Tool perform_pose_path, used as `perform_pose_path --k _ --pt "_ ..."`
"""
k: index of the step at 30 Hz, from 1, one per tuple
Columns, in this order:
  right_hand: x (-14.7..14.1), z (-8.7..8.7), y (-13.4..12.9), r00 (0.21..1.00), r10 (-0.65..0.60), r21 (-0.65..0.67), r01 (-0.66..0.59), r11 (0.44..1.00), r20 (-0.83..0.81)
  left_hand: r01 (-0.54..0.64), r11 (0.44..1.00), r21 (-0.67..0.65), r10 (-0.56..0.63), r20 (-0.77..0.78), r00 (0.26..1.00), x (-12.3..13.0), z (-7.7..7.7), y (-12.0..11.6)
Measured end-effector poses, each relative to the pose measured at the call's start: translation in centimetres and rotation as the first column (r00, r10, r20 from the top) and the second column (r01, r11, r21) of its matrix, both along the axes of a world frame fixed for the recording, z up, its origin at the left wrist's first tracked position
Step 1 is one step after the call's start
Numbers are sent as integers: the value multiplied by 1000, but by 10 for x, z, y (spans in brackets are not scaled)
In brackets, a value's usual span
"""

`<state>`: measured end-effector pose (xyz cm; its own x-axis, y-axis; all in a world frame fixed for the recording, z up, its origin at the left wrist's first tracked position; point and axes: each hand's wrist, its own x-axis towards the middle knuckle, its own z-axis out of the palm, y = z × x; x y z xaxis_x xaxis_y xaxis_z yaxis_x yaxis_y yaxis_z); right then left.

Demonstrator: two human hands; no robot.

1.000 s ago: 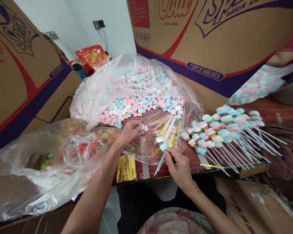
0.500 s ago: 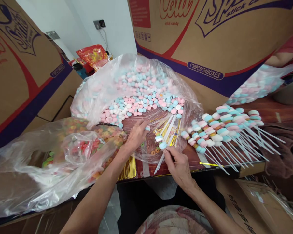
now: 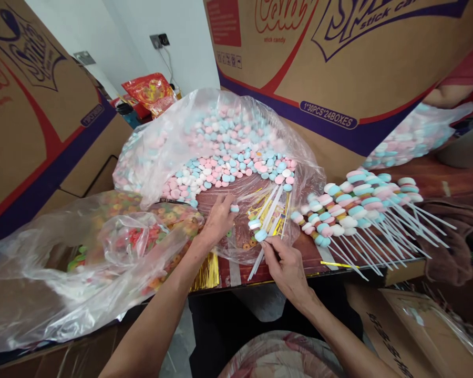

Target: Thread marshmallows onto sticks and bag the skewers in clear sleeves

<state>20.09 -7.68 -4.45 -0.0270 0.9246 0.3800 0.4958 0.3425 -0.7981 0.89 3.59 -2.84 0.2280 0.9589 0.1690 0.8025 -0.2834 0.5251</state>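
1. Two bare hands work above the dark red surface (image 3: 307, 254); the right hand (image 3: 287, 268) has its fingertips closed around a part-filled candy stick (image 3: 260, 235), just below the lowest piece.
2. Appearance of the candy stick: a plump light-blue piece sits nearest the fingers, with a paler, whitish piece beyond it; small orange and greenish pieces show near the far end, though their exact order is too small to read.
3. Position: the candy stick is held over the near part of the surface, in front of the loose white sticks (image 3: 275, 202) and between the left hand (image 3: 220, 218) and the heap of filled sticks (image 3: 358, 205).
4. Left hand: its grip is pinched on a pale blue candy (image 3: 234, 208), apart from the candy stick and in front of the clear bag (image 3: 205, 97) of pink, blue and white candies.
5. Comparison with one second earlier: the left hand lies farther right, nearer the candy stick; a pink piece then visible at its fingertips no longer shows. The right hand keeps nearly the same place and hold.
6. Orientation: the long axis of the candy stick slants, its candy end pointing forward and leftward, its held end toward the right hand.
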Motion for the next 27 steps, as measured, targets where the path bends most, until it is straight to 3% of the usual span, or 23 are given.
perform_pose_path --k 2,4,6,8,10,13,16,20,27 --pt "0 -1 0 1000 7 -4 -7 1000 -13 -4 1000 0 4 90 996 1 2 -4" --pt "0 -1 -1 999 14 6 -14 1000 -37 -36 998 -52 49 288 956 2 3 -8" --pt "-1 0 0 997 33 15 -33 999 -65 -40 984 -175 132 551 824 4 4 -14" --pt "-1 2 0 994 67 21 -65 998 -89 22 955 -294 215 743 634 6 4 -19" --pt "-2 5 0 990 96 17 -95 995 -102 81 930 -359 278 829 485 8 5 -25" --pt "-1 7 0 988 109 2 -109 994 -108 87 912 -401 346 866 361 9 6 -30" --pt "-1 7 0 986 118 1 -119 993 -115 30 914 -405 378 875 303 9 5 -33" --pt "-1 6 1 983 136 5 -136 991 -126 -15 920 -392 380 880 286 11 2 -35" --pt "-1 6 0 982 127 -21 -131 991 -140 64 908 -413 390 893 224 14 1 -41"
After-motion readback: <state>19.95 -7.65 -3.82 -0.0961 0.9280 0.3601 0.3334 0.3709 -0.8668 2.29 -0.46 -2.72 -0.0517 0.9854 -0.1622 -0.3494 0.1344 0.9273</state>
